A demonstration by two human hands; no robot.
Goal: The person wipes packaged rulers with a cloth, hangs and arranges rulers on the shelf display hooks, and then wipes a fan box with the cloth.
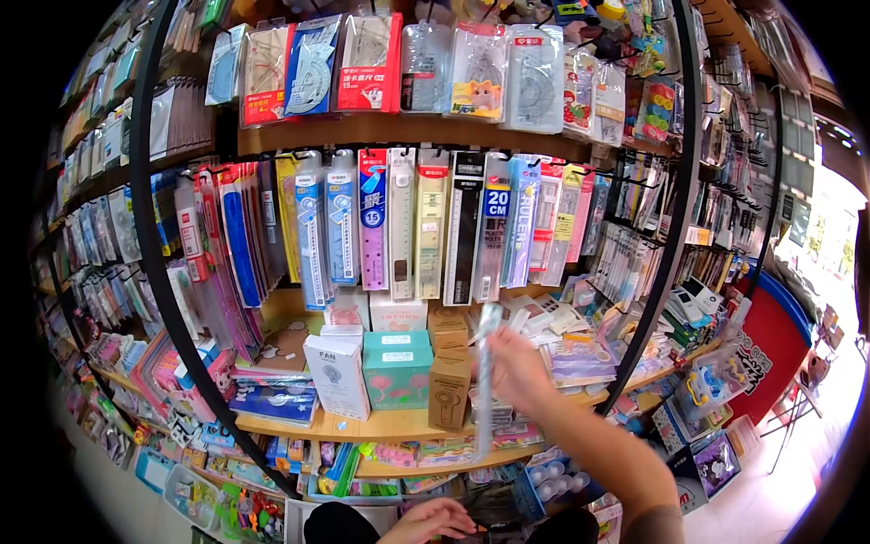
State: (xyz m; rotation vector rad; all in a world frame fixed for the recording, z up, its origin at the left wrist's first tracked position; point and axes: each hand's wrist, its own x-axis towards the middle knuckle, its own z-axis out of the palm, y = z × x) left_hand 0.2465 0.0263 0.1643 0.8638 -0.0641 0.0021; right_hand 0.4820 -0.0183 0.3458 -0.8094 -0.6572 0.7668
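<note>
My right hand (pixel 520 367) reaches in front of the shelf, its fingers closed on a long, thin ruler (pixel 485 399) that looks clear and packaged. The ruler hangs almost upright, its lower end over the shelf edge. My left hand (pixel 431 522) is low at the bottom of the view, near my knees, fingers loosely stretched and nothing in them. Above the right hand hangs a row of packaged rulers, among them a 20 cm ruler (pixel 494 227), a purple ruler (pixel 520 222) and a black-backed one (pixel 464 231). Behind the held ruler stands a brown box (pixel 449 390).
On the wooden shelf (pixel 344 430) stand a white fan box (pixel 337 376) and a green box (pixel 397 367). Packaged set squares (pixel 369 63) hang above. Black metal posts (pixel 149 181) frame both sides. Bins of small goods (pixel 192 499) sit below left.
</note>
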